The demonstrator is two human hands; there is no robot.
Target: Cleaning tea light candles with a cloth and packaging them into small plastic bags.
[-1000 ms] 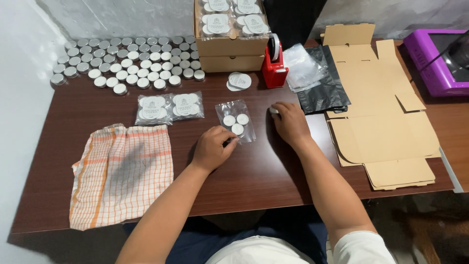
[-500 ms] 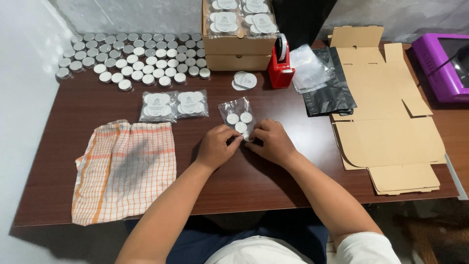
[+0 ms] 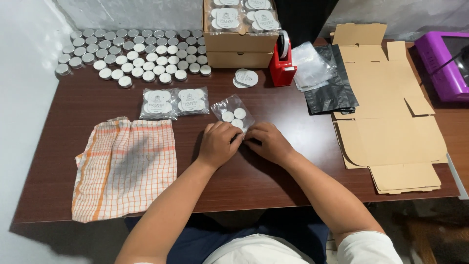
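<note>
Near the tabletop's (image 3: 293, 122) front edge, both hands, left (image 3: 218, 144) and right (image 3: 267, 143), apparently pinched a clear bag (image 3: 233, 113) of discs.

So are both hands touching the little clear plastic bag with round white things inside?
Touching. The head view shows the left hand and right hand pinching the clear plastic bag's near edge.

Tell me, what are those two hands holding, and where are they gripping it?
Both the left hand and the right hand hold a small clear bag with little round tins inside, pinching it at its near edge, closest to the person.
</note>
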